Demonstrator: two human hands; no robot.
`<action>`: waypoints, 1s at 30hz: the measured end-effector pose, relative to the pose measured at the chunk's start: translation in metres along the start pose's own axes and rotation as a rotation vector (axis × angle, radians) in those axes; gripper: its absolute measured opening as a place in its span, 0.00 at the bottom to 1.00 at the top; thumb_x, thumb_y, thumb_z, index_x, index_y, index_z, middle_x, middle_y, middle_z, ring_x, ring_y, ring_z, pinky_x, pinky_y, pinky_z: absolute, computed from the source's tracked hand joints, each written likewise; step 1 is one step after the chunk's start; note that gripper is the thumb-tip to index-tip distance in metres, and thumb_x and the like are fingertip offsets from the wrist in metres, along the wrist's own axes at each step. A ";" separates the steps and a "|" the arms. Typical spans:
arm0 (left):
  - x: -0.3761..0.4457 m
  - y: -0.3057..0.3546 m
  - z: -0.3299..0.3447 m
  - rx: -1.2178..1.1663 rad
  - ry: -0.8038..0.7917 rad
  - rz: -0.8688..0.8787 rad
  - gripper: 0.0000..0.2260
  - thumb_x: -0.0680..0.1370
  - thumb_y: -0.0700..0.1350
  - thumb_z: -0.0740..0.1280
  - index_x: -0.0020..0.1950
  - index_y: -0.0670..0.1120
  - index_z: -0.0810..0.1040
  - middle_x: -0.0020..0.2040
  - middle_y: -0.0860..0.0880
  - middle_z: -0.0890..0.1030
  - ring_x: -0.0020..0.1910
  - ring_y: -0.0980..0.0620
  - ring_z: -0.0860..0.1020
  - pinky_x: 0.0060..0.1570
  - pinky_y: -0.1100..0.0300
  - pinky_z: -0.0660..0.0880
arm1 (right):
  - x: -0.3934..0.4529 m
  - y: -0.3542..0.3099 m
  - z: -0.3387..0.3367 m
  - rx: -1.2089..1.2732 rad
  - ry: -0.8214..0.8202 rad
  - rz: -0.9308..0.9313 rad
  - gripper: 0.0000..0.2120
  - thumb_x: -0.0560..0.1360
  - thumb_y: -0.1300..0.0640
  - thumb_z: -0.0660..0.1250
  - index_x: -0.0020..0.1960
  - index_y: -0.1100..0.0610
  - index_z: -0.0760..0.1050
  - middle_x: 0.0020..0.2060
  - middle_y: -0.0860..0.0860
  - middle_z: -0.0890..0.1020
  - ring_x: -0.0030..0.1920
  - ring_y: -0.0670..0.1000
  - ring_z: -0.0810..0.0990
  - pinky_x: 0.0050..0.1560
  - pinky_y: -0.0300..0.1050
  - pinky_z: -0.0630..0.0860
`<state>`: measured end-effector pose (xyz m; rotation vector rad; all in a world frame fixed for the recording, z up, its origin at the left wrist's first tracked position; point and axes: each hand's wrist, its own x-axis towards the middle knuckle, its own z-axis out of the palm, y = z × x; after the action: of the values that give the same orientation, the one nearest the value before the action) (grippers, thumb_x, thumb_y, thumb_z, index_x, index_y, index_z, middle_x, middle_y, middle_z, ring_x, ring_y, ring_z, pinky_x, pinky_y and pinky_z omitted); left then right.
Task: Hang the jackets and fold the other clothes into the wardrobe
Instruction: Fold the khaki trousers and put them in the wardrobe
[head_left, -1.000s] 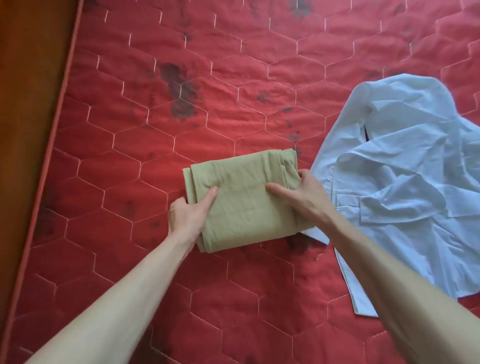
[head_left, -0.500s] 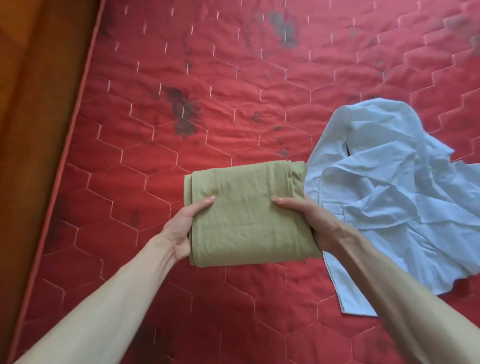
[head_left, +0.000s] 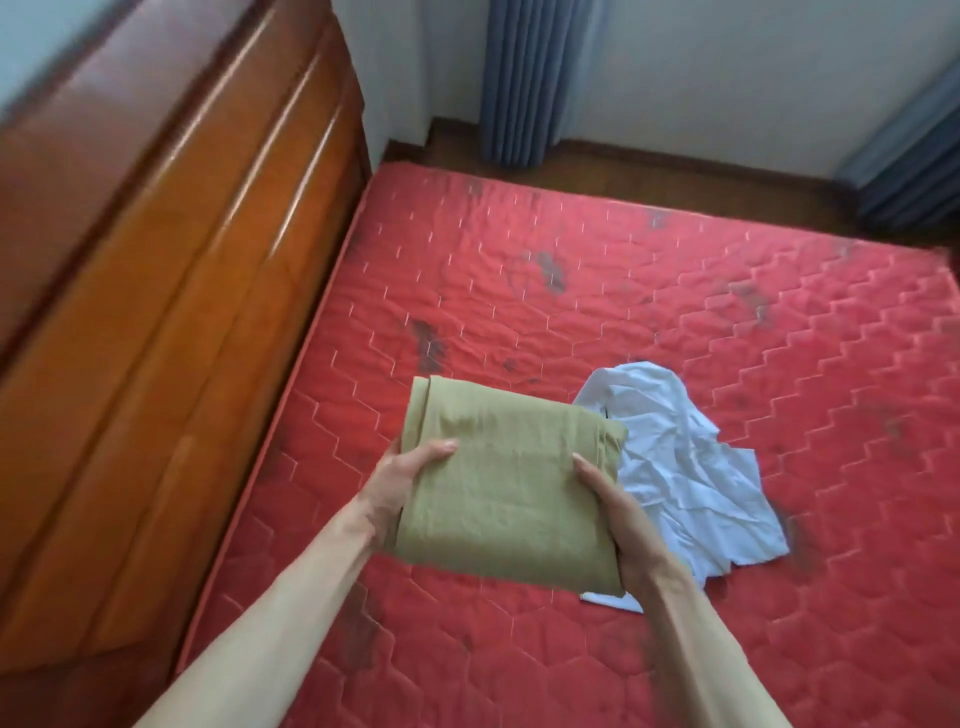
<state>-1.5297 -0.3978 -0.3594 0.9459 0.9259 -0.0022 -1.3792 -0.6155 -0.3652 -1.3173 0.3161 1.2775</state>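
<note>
Head view: left hand (head_left: 402, 480) and right hand (head_left: 615, 506) clamp a soft, light folded cloth (head_left: 506, 486) at 9 and 3 o'clock; supporting it from beneath should prevent unfolding.

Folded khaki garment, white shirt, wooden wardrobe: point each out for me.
folded khaki garment (head_left: 506, 488), head view, middle of top face.
white shirt (head_left: 685, 467), head view, crumpled middle.
wooden wardrobe (head_left: 156, 291), head view, front panel.

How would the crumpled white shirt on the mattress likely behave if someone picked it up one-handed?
The white shirt lies in creased, uneven folds on the red mattress, so it is probably thin and floppy and would drape and dangle. It looks light for its spread. Unlike the olive folded garment, it would likely need both hands to keep tidy.
</note>
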 end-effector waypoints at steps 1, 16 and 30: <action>-0.021 0.005 0.002 -0.022 -0.019 -0.004 0.26 0.72 0.52 0.74 0.66 0.41 0.82 0.61 0.36 0.84 0.60 0.33 0.83 0.63 0.34 0.78 | -0.021 -0.002 0.004 0.004 -0.021 -0.002 0.30 0.64 0.40 0.84 0.61 0.54 0.86 0.61 0.59 0.85 0.59 0.61 0.86 0.48 0.54 0.85; -0.241 -0.072 0.012 -0.479 0.139 0.311 0.20 0.78 0.49 0.76 0.68 0.44 0.82 0.67 0.37 0.81 0.65 0.35 0.81 0.58 0.43 0.81 | -0.163 -0.005 0.039 -0.347 -0.374 -0.122 0.18 0.72 0.46 0.80 0.59 0.50 0.85 0.60 0.59 0.86 0.59 0.62 0.86 0.52 0.57 0.84; -0.439 -0.181 -0.025 -0.868 0.700 0.493 0.19 0.73 0.49 0.77 0.63 0.45 0.85 0.61 0.39 0.85 0.57 0.37 0.85 0.47 0.44 0.83 | -0.223 0.091 0.168 -0.938 -0.903 0.060 0.22 0.68 0.46 0.84 0.60 0.48 0.84 0.59 0.57 0.86 0.59 0.61 0.86 0.52 0.55 0.85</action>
<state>-1.8918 -0.6564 -0.1926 0.3102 1.1436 1.1235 -1.6106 -0.6113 -0.1843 -1.2856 -0.9889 2.0282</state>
